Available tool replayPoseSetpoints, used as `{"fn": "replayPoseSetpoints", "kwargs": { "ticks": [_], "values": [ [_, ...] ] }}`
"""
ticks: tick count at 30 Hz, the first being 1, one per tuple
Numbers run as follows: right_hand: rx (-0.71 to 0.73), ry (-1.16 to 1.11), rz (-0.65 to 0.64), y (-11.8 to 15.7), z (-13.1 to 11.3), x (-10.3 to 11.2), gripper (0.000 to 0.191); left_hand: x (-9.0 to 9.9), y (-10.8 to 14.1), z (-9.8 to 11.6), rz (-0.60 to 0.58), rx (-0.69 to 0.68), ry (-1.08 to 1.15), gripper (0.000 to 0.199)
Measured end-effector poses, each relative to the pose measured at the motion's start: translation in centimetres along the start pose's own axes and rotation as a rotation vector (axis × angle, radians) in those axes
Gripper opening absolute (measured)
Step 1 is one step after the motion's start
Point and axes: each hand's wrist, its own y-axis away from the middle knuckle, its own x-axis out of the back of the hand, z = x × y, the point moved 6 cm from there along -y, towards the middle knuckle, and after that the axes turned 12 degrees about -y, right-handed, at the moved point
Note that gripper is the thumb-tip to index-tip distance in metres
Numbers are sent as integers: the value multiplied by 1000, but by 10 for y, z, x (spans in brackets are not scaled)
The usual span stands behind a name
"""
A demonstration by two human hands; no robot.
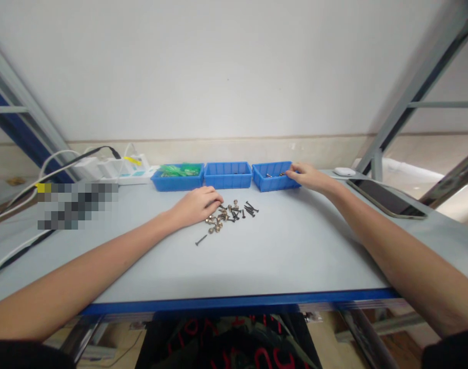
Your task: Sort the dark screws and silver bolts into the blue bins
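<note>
My left hand rests on the table at the left side of a loose pile, its fingers curled together. A dark screw shows by its fingertips, but whether they grip it I cannot tell. The pile mixes brass-coloured fasteners with black screws; one lone screw lies nearer the front. At the right blue bin, my right hand reaches over the rim with fingers pinched together. A few small metal pieces lie inside, near those fingertips. What the right fingers hold, if anything, is too small to make out.
The middle blue bin holds a few small dark bits. Green plastic packets fill the left blue bin. Power strips and cables stand at the back left. A phone and a white case lie right.
</note>
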Motion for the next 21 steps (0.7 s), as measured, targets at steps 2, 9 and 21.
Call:
{"fn": "replayPoseSetpoints", "kwargs": {
  "ticks": [2,9,21],
  "values": [
    [24,-21,-16,3,-2,0,30,0,0,0,-2,1,2,25],
    [75,-4,-7,24,-20,5,30,0,1,-2,9,14,11,26],
    [-63,128,-176,38,-38,9,8,13,2,4,57,-10,-41,26]
  ]
}}
